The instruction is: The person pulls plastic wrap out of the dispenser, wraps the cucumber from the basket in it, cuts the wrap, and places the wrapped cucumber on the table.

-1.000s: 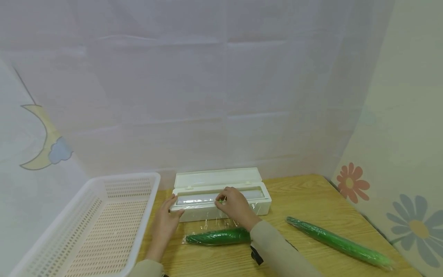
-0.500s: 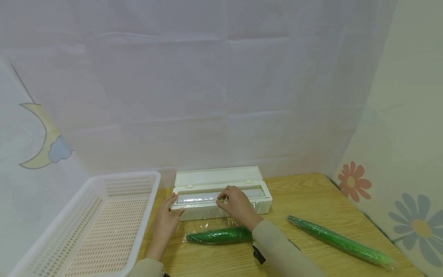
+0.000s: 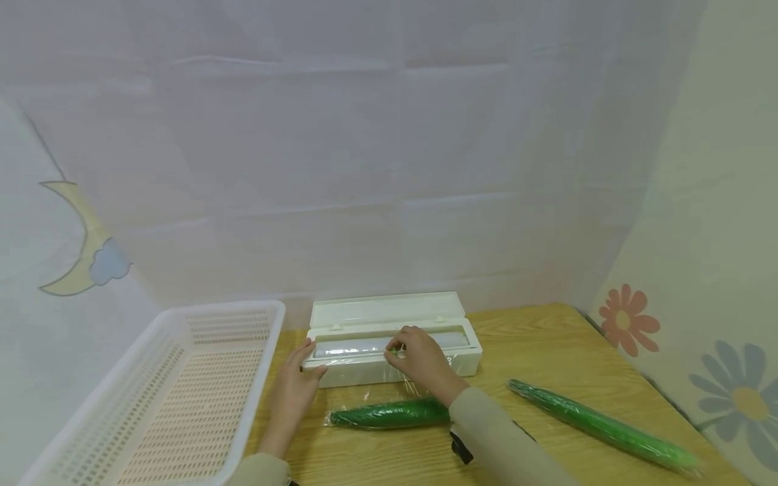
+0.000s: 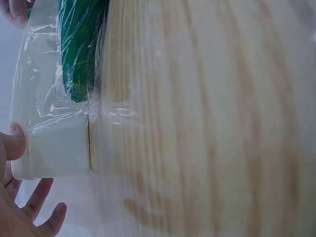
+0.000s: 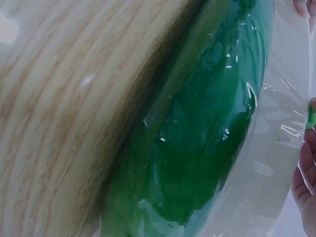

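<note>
A white cling film dispenser (image 3: 355, 376) lies lengthwise near the back wall, its lid (image 3: 385, 309) raised and a roll of film (image 3: 352, 347) inside. My left hand (image 3: 296, 385) holds the dispenser's left end, thumb against the front face. Near the middle of the front edge, my right hand (image 3: 422, 361) pinches a small green slide cutter (image 5: 311, 117). Clear film (image 4: 42, 74) runs from the dispenser over a green cucumber (image 3: 385, 414) lying just in front. My right forearm hides that cucumber's right end.
Another film-wrapped cucumber (image 3: 608, 425) lies slantwise on the wooden table (image 3: 523, 331) at the right. A white perforated plastic basket (image 3: 252, 405) stands at the left. A pale cloth wall (image 3: 389, 169) rises behind the table.
</note>
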`<action>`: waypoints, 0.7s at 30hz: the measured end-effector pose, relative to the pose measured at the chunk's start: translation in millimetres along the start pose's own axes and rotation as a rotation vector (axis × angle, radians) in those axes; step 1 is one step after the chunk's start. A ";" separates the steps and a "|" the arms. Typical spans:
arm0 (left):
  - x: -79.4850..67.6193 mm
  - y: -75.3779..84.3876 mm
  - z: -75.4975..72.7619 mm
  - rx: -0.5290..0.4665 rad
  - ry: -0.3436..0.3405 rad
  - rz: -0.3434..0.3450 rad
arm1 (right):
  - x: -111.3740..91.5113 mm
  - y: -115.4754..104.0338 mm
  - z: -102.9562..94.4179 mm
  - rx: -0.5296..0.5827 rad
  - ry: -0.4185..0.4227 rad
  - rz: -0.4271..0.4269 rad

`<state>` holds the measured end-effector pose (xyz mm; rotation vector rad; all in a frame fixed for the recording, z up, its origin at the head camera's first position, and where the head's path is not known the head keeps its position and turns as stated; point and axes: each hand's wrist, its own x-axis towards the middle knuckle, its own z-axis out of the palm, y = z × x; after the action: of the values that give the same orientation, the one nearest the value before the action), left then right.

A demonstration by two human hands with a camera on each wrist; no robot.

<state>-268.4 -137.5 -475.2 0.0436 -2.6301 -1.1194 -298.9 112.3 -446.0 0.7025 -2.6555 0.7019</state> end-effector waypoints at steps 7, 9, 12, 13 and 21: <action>-1.7 1.7 1.2 0.033 0.008 -0.004 | 0.2 0.1 -2.6 -0.012 0.000 -0.014; -2.1 1.7 2.2 0.048 0.009 -0.004 | 0.0 0.4 -2.7 -0.012 -0.003 -0.009; -2.8 1.7 3.3 0.064 0.017 -0.007 | -0.5 0.5 -2.6 -0.008 -0.008 -0.004; -3.1 1.8 3.4 0.064 0.018 -0.008 | -0.6 0.5 -2.4 -0.007 -0.009 -0.002; -1.6 3.1 5.2 0.036 0.029 -0.033 | -0.8 1.6 -1.1 0.015 -0.006 0.020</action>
<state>-268.0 -131.6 -476.8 0.1099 -2.6330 -1.0735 -298.9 114.4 -446.0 0.6843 -2.6689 0.7271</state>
